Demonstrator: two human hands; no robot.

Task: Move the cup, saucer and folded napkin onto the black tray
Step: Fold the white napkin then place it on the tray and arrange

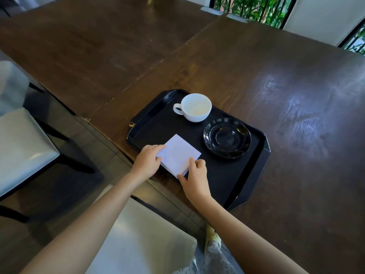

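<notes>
Both bare forearms reach in from below, and the fingers (191,162) of the right hand (195,179) pinch the near corner of the folded napkin (178,154), thumb under its edge, while the left hand (147,161) grips the napkin's left side with its fingers curled over the top. That white square napkin lies on the near left part of the black tray (254,175), its closest corner reaching over the tray's near edge. Further in, on the tray's right side, sits the black saucer (227,137), bare and apart from the napkin. Beyond it, at the far end of the tray, stands the white cup (195,107), upright, handle pointing left, just beside the saucer but not on it. All of this rests on the dark wooden table (296,86)
</notes>
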